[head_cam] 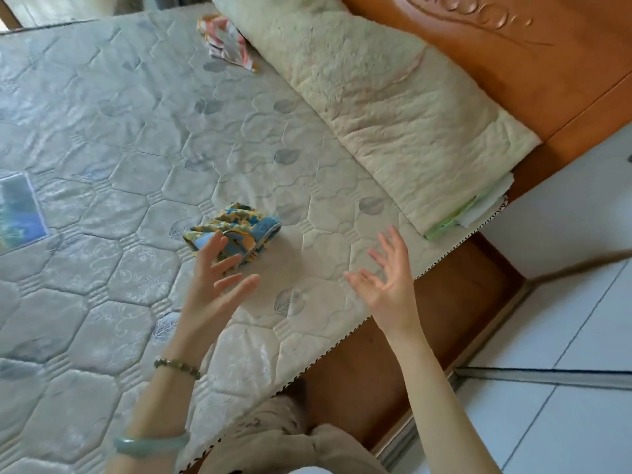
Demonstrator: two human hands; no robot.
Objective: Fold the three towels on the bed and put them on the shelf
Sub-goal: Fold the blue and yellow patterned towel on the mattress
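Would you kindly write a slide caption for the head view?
Open left hand and right hand hover near a blue-yellow towel on the mattress.

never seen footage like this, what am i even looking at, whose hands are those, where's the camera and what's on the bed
There is no machine here: a person wears one wide-angle camera on the head, looking down, so you see their own arms. The left hand, with a bead bracelet and a green bangle on that arm, and the right hand are both spread open and hold nothing. Below them lies a quilted mattress. On it sits a bunched blue and yellow towel, just past the left fingertips; whether they touch it is unclear. Farther off lies an orange and white towel, beside a folded cream blanket along the wooden headboard. A third towel is not in view.
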